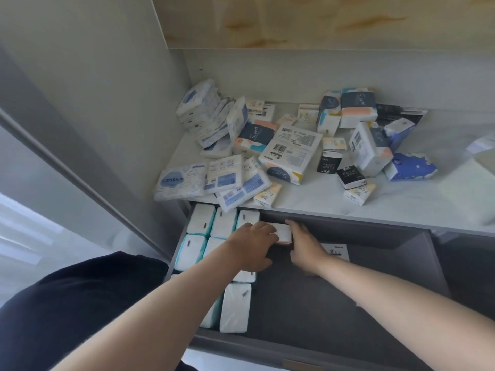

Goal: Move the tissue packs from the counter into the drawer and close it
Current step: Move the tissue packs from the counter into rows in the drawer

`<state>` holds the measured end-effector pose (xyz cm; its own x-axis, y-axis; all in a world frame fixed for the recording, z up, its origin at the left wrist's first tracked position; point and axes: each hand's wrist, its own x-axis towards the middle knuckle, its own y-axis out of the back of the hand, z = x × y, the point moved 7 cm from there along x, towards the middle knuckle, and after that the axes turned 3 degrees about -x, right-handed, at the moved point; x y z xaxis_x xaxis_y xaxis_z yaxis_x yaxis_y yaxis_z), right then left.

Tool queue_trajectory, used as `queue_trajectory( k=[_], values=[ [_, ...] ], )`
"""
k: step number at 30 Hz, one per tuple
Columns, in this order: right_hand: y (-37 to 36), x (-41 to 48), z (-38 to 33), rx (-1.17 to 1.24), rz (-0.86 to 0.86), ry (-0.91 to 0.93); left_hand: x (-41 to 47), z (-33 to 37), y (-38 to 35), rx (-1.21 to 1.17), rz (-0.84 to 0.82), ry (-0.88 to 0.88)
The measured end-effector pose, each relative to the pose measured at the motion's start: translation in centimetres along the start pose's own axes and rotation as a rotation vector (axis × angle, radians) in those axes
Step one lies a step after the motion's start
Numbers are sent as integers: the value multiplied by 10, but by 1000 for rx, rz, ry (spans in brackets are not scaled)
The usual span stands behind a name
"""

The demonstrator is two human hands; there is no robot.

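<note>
At centre frame, our left hand (253,243) and right hand (304,243) clasp a white tissue pack (283,233) between their fingers inside the open grey drawer (348,290), beside packed rows at its left; more packs litter the counter (401,199) above.

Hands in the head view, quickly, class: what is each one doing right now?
Left hand: closed on a white tissue pack inside the drawer.
Right hand: pressed against the same pack's other side.
</note>
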<state>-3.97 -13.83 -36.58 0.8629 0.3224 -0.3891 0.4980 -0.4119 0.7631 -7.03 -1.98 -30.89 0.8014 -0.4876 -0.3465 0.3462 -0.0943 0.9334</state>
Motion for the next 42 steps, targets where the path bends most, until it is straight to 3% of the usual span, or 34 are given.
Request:
queue_trajectory(
  k=[3,7,9,15,19,23,29,32,37,42],
  values=[
    [15,-8,26,-120,28,-41,7,0,-10,90,-134,19],
    [22,-15,77,-738,-231,-72,12,1,-16,155,-189,49],
    [18,-17,95,-796,-315,-111,13,3,-17,135,-197,67],
    [6,-21,78,-1024,-223,-57,15,4,-13,108,-159,92],
    [-11,-29,83,-866,-308,-148,14,9,-7,129,-96,63],
    [-14,-41,91,-659,-429,-252,13,27,-4,-97,-73,-3],
    [-17,-40,71,82,-455,-435,2,46,-26,-368,-188,-46],
    [-17,-39,53,294,-544,-460,3,42,-27,-497,-152,37],
    [-16,-30,40,507,-553,-500,9,22,-30,-344,-109,190],
    [-29,-27,31,420,-499,-465,15,21,-18,198,23,132]
  ],
)
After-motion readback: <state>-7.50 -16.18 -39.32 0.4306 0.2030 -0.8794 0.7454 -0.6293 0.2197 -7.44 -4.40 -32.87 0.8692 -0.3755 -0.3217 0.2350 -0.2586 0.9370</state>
